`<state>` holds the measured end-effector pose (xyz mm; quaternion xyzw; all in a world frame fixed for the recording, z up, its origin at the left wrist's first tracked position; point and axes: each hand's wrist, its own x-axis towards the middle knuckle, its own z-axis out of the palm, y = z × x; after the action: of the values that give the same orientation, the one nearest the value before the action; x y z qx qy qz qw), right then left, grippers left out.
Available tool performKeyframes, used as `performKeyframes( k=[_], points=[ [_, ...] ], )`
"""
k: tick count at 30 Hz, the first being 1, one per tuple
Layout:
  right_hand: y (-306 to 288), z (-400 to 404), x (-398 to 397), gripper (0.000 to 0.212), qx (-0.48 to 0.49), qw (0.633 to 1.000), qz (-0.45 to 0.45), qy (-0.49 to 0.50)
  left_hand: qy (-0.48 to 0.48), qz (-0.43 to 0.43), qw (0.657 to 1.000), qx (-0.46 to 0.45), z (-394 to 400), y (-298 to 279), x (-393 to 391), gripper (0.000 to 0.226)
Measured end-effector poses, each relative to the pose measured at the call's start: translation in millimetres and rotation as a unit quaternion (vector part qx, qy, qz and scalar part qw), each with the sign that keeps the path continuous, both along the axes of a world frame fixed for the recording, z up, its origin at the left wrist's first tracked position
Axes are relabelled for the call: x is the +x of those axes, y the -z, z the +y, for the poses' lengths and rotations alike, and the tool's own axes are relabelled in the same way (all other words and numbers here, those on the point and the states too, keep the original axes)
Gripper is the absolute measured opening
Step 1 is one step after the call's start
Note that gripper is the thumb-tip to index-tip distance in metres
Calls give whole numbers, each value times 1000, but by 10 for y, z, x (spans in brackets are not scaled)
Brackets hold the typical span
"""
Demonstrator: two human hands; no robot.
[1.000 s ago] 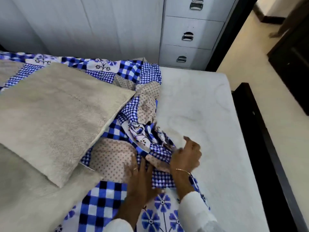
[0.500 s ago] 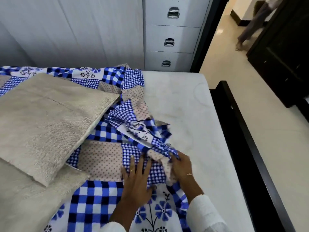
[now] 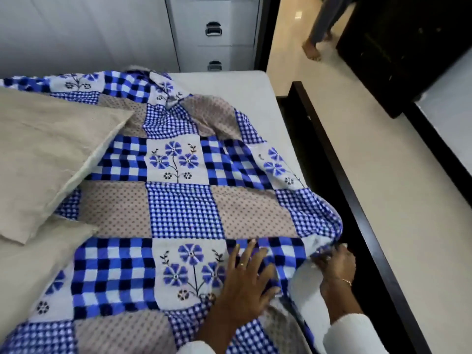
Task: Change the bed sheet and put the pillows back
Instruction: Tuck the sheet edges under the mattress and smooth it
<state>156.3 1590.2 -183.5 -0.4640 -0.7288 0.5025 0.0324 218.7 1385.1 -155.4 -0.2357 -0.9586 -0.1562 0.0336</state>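
Blue-and-white patchwork bed sheet (image 3: 184, 200), printed with gingham squares, dotted beige panels and blue flowers, lies spread across most of the white mattress (image 3: 242, 90), with a strip of bare mattress showing along the far right edge. The left hand (image 3: 245, 284) lies flat on the sheet, fingers straight and spread, pressing the cloth down. The right hand (image 3: 334, 261) curls round the sheet's edge at the mattress side, pinching a gathered fold just above the gap beside the dark wooden bed frame (image 3: 357, 200).

Two beige woven pillows (image 3: 51, 154) sit on the left part of the bed, overlapping each other and resting on the sheet (so they are not yet in their final place).

The step in hand looks like laying and fitting the sheet along the right side. The next move probably calls for drawing the pinched edge down over the mattress side and tucking it in, while the flat hand keeps the cloth from sliding; the far corner near the white drawer cabinet (image 3: 214, 29) still looks uncovered. A person's bare foot (image 3: 311, 51) shows in the doorway beyond.
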Motion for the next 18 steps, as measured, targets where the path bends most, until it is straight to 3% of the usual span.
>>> performKeyframes(
  k=[1, 4, 7, 9, 11, 14, 16, 18],
  points=[
    [5, -55, 171, 20, 5, 999, -25, -35, 10, 43, 999, 3, 9, 78, 139, 44],
    [-192, -393, 684, 16, 82, 969, 1, -232, 24, 31, 997, -67, -7, 109, 516, 60],
    [-391, -704, 1022, 26, -26, 928, -51, -369, -97, 6, 992, -86, 145, 151, 800, 37],
    [-442, -722, 1137, 24, -108, 902, -30, -416, -165, 11, 986, -29, 306, 149, 990, 32],
    [-480, -476, 1250, 21, -161, 911, 8, -380, -173, 26, 984, 35, 457, 124, 1200, 27],
    [-384, 218, 1602, 24, -178, 972, 36, -149, -147, 19, 986, 70, 652, 96, 1473, 15],
    [-389, 636, 1963, 24, -112, 991, 65, -43, -82, 2, 996, 40, 834, 104, 1662, 8],
    [-392, 955, 2268, 25, -84, 995, 54, 14, -1, -17, 1000, -16, 1030, 108, 1865, 19]
  ],
)
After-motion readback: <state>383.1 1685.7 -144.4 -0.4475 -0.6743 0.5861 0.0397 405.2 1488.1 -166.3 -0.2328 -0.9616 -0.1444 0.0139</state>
